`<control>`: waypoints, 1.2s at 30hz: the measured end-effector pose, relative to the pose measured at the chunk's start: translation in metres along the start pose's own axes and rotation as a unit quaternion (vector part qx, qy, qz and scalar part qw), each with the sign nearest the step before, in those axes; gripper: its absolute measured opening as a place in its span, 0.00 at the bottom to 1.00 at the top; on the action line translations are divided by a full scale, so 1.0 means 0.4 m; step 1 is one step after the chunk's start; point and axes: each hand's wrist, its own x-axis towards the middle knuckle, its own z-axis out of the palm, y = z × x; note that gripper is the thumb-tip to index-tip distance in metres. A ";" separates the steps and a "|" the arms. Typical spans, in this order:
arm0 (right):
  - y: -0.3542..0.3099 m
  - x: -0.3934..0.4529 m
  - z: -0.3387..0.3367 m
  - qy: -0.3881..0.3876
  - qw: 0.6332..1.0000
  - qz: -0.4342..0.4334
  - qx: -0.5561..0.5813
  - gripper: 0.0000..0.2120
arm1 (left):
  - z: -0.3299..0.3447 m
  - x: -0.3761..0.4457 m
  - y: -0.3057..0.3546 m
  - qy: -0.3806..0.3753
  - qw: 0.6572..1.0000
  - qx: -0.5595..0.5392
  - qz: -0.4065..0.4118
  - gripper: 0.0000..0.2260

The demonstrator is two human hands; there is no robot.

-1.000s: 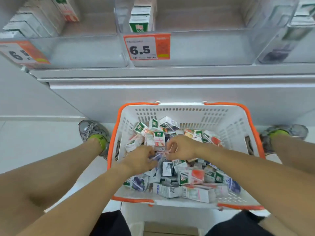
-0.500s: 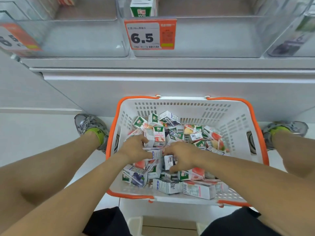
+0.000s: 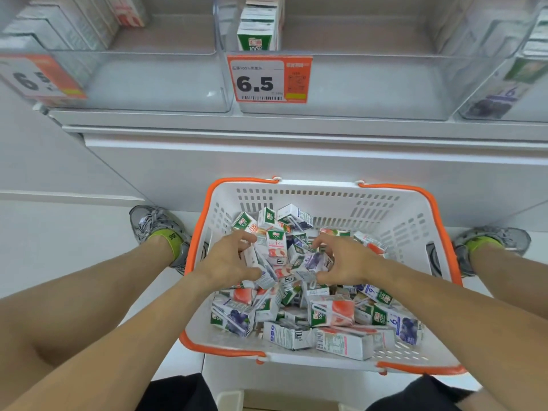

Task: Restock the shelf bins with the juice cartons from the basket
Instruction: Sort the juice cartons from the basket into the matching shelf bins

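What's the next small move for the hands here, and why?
Probably lift both hands out of the basket toward the shelf bins. The left hand already grips a white carton, and the right hand curls round a purple-print carton. The middle bin above holds only one row of green cartons.

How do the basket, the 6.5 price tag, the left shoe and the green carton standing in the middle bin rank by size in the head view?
1. basket
2. 6.5 price tag
3. left shoe
4. green carton

Tag and shoe look close; differing distance from the camera makes ranking unsure.
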 end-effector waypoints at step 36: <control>-0.190 -0.031 -0.084 0.136 0.919 -0.009 0.370 0.29 | -0.052 -0.033 0.150 0.007 0.919 -0.388 -0.063 0.15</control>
